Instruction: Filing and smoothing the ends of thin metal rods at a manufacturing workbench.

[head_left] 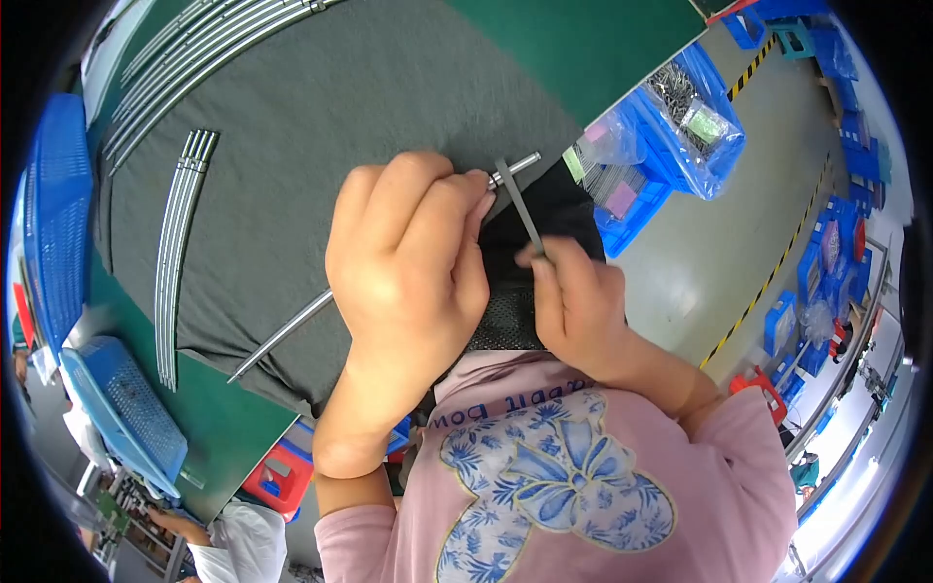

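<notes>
My left hand [403,248] is wrapped round a thin silver metal rod [284,333], which slants from the lower left up to the right. Beyond my fist the rod's stepped tip sticks out to the right. My right hand [583,296] pinches a flat grey strip that looks like a file [522,209]. Its far part lies across the rod close to the tip, seemingly touching it. A dark cloth [321,107] lies beneath the hands. On its left side rests a small bundle of similar rods [180,253].
More long rods [209,58] lie at the far left of the green table [603,39]. Blue bins, one with small metal parts [671,92], stand beyond the right edge. Blue baskets [126,408] sit at the left. A person in a white sleeve [243,544] is at the lower left.
</notes>
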`<state>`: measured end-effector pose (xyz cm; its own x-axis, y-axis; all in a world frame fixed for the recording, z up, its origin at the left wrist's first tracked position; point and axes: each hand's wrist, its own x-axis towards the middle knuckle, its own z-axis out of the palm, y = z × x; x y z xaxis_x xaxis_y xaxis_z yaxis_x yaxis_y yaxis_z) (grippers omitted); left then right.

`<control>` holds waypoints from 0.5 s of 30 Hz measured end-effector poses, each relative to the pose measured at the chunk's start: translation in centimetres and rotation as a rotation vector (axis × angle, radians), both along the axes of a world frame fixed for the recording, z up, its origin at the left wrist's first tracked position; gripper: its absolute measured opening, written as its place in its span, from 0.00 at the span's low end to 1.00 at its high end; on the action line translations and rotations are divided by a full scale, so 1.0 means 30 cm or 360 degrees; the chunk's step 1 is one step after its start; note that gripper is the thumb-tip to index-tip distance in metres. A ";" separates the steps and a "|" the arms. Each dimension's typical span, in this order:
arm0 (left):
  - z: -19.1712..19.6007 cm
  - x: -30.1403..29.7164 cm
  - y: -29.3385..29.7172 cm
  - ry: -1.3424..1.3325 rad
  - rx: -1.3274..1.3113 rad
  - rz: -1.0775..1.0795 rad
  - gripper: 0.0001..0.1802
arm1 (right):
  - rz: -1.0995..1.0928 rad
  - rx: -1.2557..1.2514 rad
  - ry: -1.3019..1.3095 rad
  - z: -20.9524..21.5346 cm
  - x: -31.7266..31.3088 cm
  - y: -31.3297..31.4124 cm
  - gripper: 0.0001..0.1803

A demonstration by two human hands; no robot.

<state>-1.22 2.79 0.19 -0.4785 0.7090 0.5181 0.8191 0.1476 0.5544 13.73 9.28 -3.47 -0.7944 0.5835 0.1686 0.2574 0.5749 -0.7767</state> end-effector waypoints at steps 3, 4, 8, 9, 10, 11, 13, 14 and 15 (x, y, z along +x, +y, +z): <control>-0.002 0.005 -0.010 0.0009 -0.0044 -0.0032 0.10 | 0.0033 0.0139 -0.0084 0.042 -0.028 0.023 0.08; -0.005 0.001 -0.008 0.0031 -0.0015 -0.0017 0.10 | 0.0043 0.0175 -0.0115 0.066 -0.067 0.035 0.07; -0.006 0.005 -0.010 0.0016 0.0004 -0.0015 0.10 | 0.0014 0.0221 -0.0085 0.031 -0.025 0.009 0.08; -0.005 0.003 -0.006 0.0007 -0.0009 -0.0025 0.10 | 0.0009 0.0200 -0.0048 0.014 0.006 0.006 0.08; -0.007 0.007 0.002 0.0017 0.0002 -0.0029 0.10 | -0.0003 0.0218 -0.0022 0.008 0.019 0.013 0.08; -0.007 0.011 -0.004 0.0011 -0.0007 -0.0039 0.10 | -0.0013 0.0208 -0.0029 0.030 0.000 0.014 0.08; -0.003 0.007 -0.007 0.0025 -0.0008 0.0009 0.10 | 0.0055 0.0232 -0.0147 0.091 -0.076 0.043 0.08; -0.005 0.001 -0.009 0.0042 0.0001 -0.0004 0.10 | 0.0048 0.0250 -0.0172 0.098 -0.104 0.050 0.08; -0.007 0.006 -0.014 0.0038 -0.0001 -0.0010 0.10 | 0.0042 0.0247 -0.0177 0.099 -0.088 0.039 0.08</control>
